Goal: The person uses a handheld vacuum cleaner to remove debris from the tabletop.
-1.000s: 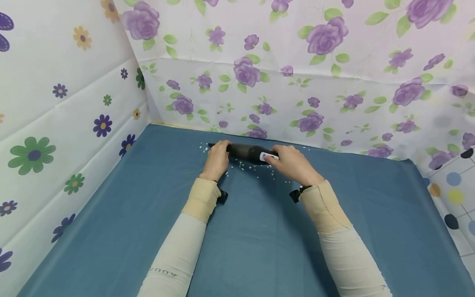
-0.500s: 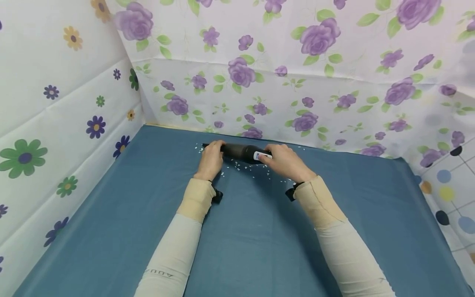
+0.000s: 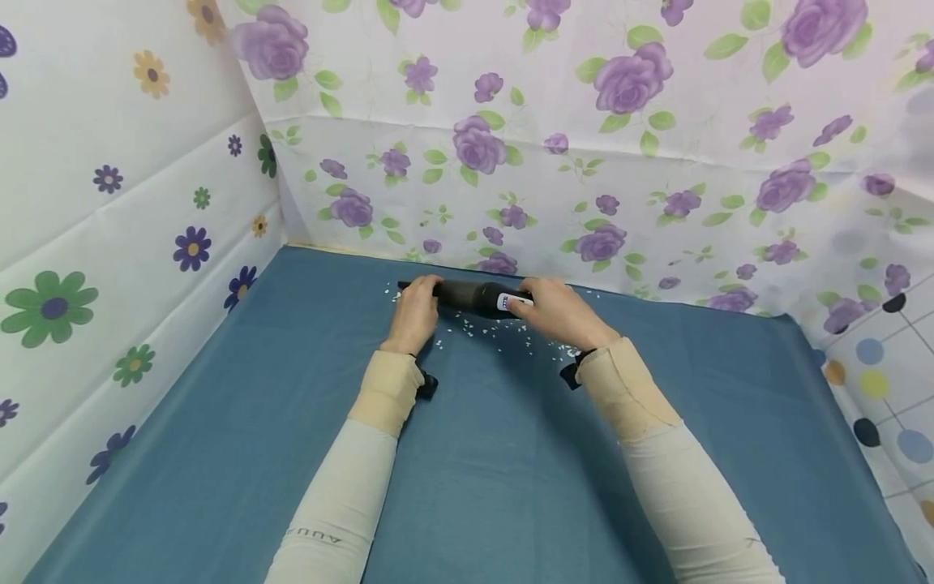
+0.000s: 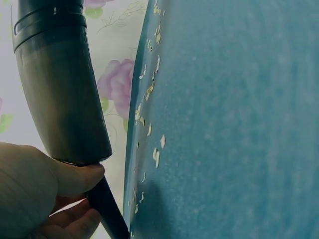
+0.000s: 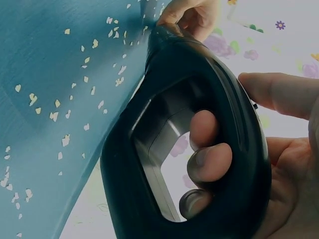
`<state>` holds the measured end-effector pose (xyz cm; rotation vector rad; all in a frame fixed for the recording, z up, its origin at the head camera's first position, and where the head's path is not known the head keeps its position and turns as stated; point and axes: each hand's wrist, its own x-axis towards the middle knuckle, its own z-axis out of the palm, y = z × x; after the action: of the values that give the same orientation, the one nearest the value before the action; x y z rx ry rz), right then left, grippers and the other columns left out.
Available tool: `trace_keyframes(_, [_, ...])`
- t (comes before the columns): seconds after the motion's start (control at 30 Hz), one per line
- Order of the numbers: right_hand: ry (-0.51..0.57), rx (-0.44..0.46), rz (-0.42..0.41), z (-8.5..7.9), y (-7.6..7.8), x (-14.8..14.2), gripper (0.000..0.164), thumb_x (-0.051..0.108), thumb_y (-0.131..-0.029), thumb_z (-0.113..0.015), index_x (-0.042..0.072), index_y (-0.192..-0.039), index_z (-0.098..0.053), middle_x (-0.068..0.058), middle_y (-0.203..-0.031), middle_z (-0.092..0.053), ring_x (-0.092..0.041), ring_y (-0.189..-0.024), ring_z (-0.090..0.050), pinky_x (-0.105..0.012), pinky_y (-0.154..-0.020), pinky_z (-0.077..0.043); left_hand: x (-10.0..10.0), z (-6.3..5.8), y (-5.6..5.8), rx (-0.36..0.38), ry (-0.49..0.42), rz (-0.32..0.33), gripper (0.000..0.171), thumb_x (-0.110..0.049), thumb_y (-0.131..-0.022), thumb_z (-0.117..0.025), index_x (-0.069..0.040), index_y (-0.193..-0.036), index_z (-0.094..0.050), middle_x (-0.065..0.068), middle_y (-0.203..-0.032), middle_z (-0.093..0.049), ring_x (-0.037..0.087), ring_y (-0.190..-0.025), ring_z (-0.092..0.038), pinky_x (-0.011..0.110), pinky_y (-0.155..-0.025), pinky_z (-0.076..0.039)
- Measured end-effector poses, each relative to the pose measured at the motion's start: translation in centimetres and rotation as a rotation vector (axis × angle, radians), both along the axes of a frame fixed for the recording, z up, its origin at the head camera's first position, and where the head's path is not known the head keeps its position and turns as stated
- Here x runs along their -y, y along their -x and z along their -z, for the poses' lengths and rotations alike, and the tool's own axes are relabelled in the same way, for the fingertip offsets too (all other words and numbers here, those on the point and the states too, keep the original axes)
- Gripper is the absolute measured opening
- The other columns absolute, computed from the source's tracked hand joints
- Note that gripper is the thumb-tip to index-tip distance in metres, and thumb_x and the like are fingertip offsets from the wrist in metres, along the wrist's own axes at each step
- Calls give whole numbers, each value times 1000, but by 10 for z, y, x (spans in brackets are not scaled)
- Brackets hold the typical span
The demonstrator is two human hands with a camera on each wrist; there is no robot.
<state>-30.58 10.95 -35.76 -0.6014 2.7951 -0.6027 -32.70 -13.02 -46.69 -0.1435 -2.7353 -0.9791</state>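
Note:
A black handheld vacuum cleaner point(image 3: 467, 298) with a smoky, see-through dust cup point(image 4: 62, 94) lies crosswise between my hands over the far part of the table. My right hand point(image 3: 562, 312) grips its loop handle point(image 5: 184, 64); in the right wrist view three fingertips come through the opening. At the other end, my left hand point(image 3: 414, 316) pinches the narrow black nozzle point(image 4: 107, 206) just where it leaves the dust cup. The nozzle's tip points left, close over the cloth. White paper scraps point(image 5: 66, 140) lie scattered under and around the vacuum.
A blue cloth point(image 3: 467, 487) covers the table. Behind it hangs a white sheet with purple roses point(image 3: 477, 144), and a flowered sheet point(image 3: 54, 308) closes off the left side. On the right is a dotted, grid-patterned sheet point(image 3: 905, 389).
The head view has shifted slightly, moving the scene left. Both hands keep their hold on the vacuum, which stays nearly in place; more scraps show beside the right wrist.

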Motion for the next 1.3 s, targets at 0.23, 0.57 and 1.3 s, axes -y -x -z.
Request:
trace_keyframes(0.23, [-2,-4,-53,-13,11,4,34,31,-108,-57,0,-115,-70,-12,-84,-64,-22,-68,-53,-39,-68,-44,1,0,1,-19,-1,-14,35,3,-105,-56,0,-140,-61,21,-140,-59,39,-129,-58,49,-107,-49])
trace_keyframes(0.57, [-22,-31,-93,-25,18,1,34,28,-108,-58,-2,-117,-70,-12,-92,-69,-23,-73,-58,-40,-75,-48,-11,0,-2,-73,46,-54,36,10,-102,-56,6,-138,-61,25,-138,-60,42,-126,-60,51,-107,-50])
trace_keyframes(1.3, [-49,-71,-112,-21,22,10,36,30,-108,-59,-1,-123,-69,-13,-96,-70,-24,-76,-64,-43,-77,-51,-2,-1,2,-54,3,-79,35,7,-105,-53,5,-138,-62,24,-138,-60,39,-128,-59,48,-107,-50])
